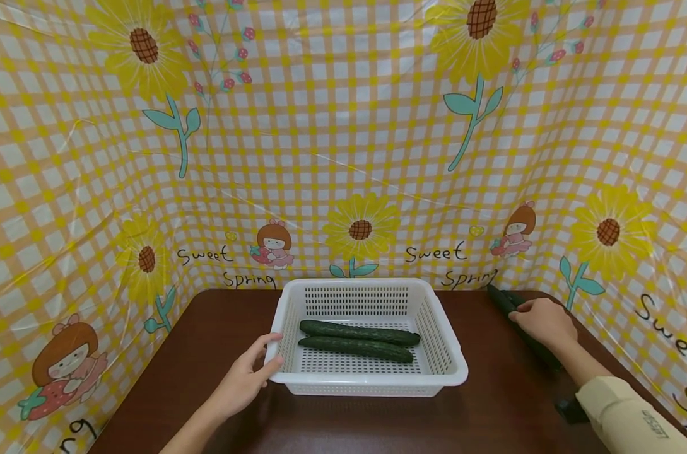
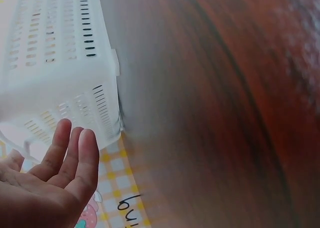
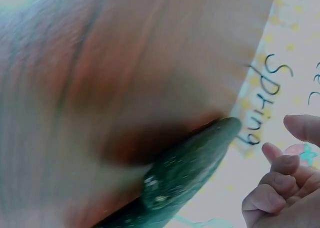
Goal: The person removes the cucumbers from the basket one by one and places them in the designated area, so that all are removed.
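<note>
A white plastic basket (image 1: 371, 379) with slotted walls stands on the table. Two dark green cucumbers, a rear one (image 1: 357, 331) and a front one (image 1: 356, 349), lie side by side in it. My left hand (image 1: 246, 372) grips the basket's left rim, thumb and a finger on top; other fingers (image 2: 87, 153) lie along the outer wall in the left wrist view. At the table's right side, my right hand (image 1: 544, 325) hovers over more cucumbers (image 1: 501, 300). In the right wrist view, its fingers (image 3: 272, 200) are loosely bent beside a cucumber (image 3: 187, 163), nothing between thumb and fingers.
The dark brown table (image 1: 224, 328) is walled at the back and sides by a checked cloth (image 1: 343, 164) with sunflowers and lettering. A small black object (image 1: 570, 411) shows beside the right sleeve (image 1: 621, 410).
</note>
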Motion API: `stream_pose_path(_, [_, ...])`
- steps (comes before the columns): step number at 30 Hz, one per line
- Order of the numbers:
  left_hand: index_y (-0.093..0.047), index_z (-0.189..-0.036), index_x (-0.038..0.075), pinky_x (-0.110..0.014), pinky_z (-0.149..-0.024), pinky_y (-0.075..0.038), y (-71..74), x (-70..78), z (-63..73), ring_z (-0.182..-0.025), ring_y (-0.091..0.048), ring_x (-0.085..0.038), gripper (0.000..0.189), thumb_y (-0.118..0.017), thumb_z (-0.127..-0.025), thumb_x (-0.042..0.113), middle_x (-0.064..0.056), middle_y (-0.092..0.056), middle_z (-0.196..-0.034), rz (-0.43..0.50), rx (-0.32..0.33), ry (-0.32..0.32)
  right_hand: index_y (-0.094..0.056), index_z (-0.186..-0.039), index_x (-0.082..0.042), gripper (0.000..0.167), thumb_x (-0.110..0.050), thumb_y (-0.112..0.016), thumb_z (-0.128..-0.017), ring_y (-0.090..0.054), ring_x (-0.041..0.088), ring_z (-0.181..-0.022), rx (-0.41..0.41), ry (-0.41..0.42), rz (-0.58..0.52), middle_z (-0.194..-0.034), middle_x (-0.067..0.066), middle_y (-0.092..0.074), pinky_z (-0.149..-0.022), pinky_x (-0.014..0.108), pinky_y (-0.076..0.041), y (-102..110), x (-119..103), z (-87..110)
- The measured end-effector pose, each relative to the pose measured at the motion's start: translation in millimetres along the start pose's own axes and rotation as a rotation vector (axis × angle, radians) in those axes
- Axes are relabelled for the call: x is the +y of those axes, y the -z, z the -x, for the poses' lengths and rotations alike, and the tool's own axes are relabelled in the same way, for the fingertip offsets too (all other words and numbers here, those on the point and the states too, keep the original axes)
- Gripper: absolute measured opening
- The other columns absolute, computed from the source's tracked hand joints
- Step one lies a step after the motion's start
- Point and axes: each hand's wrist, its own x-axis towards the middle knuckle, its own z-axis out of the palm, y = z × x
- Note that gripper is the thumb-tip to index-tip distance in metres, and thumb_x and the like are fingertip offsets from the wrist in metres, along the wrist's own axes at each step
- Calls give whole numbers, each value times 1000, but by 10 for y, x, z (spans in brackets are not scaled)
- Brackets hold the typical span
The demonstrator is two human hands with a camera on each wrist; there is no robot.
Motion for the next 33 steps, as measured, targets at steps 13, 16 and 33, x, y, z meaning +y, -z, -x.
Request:
stream_pose_path(13, [-47, -145, 24, -37, -72, -51, -10, 4, 10, -97, -60, -20, 47, -62, -101, 32, -13, -64, -124, 1, -5, 5, -70, -116, 7, 47, -35, -68, -94, -61, 51, -101, 38, 134, -33, -118, 31, -66, -76, 54, -51, 45, -471, -44])
stream_pose_path(16, [-47, -146, 24, -36, -71, -51, -10, 6, 12, -96, -60, -20, 47, -62, -101, 32, -13, -64, -123, -6, -6, 3, -71, -114, 7, 46, -34, -68, -93, -64, 47, -96, 35, 169, -39, -112, 29, -69, -75, 52, -52, 60, -573, -61])
stream_pose_path(33, [-47, -146, 23, -36, -71, -51, -3, 8, -1, -93, -61, -18, 47, -61, -101, 32, -13, -65, -123, -11, -15, -4, -73, -115, 3, 43, -34, -68, -94, -66, 37, -95, -35, 243, -122, -120, 28, -67, -75, 44, -53, 152, -1236, -85])
